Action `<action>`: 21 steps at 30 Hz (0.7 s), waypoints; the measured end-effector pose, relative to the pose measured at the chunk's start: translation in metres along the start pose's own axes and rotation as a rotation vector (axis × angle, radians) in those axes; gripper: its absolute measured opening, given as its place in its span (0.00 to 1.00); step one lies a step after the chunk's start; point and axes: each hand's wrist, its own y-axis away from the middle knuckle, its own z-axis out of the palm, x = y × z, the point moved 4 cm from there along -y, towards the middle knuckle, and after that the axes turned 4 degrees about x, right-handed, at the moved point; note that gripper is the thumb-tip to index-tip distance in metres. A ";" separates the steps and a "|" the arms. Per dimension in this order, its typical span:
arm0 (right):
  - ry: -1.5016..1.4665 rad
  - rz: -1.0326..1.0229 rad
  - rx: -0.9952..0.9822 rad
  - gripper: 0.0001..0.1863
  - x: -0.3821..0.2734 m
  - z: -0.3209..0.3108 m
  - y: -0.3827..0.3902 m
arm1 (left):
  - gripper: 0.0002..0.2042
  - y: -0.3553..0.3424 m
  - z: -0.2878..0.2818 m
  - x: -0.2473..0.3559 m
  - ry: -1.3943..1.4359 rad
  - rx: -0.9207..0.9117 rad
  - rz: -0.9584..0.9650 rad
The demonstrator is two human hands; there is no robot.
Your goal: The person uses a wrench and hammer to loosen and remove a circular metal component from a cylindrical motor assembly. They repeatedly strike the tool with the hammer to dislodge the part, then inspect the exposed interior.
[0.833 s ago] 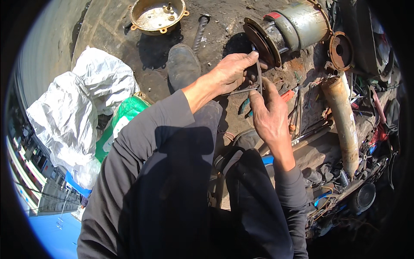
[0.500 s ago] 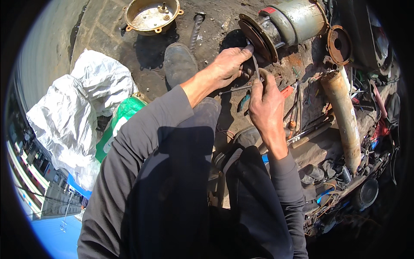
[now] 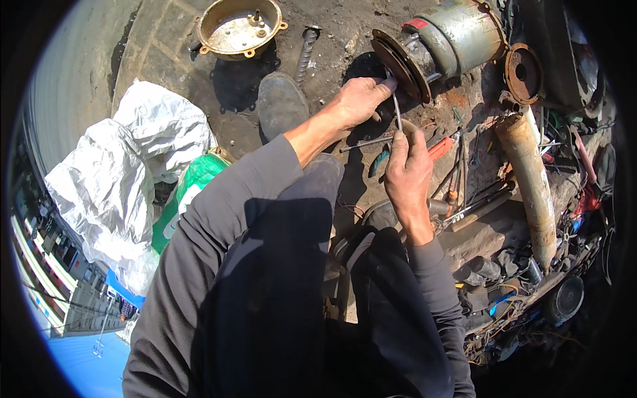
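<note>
A rusty-flanged electric pump motor [image 3: 458, 40] with a grey metal body lies on its side at the upper right. My left hand [image 3: 358, 106] reaches to its round flange [image 3: 401, 66], with thumb and fingers closed on the upper end of a slim shiny metal tool [image 3: 397, 109]. My right hand [image 3: 407, 174] pinches the lower end of that tool between thumb and fingers. The tool's tip is hidden by my left fingers, so its exact kind does not show.
A round metal housing cover [image 3: 240, 30] sits at the far left, beside a twisted steel bar [image 3: 306, 56]. A rusty ring [image 3: 523, 73], a long pipe [image 3: 529, 189] and red-handled pliers [image 3: 441, 147] lie right. White sacks [image 3: 109, 179] are at left; scrap fills the right edge.
The view has shifted slightly. My right hand has drawn a little nearer to me, showing more of the metal tool; my left hand stays at the flange.
</note>
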 end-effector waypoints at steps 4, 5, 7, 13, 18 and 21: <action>-0.163 0.035 0.018 0.15 0.012 0.005 0.003 | 0.25 0.005 0.004 0.000 0.146 -0.051 -0.061; -0.159 0.020 0.009 0.14 0.013 0.005 0.002 | 0.23 0.008 0.007 0.002 0.203 -0.063 -0.049; -0.148 -0.002 -0.004 0.15 0.013 0.004 -0.001 | 0.21 0.013 0.013 0.004 0.313 -0.061 -0.089; -0.152 0.046 -0.117 0.24 0.002 -0.010 -0.008 | 0.16 0.017 0.018 0.016 0.318 -0.029 -0.126; -0.107 0.081 -0.032 0.26 0.014 -0.053 -0.012 | 0.16 0.019 0.018 0.018 0.348 -0.019 -0.128; 0.018 0.240 -0.065 0.23 0.054 -0.093 0.015 | 0.15 0.017 0.016 0.015 0.334 -0.021 -0.153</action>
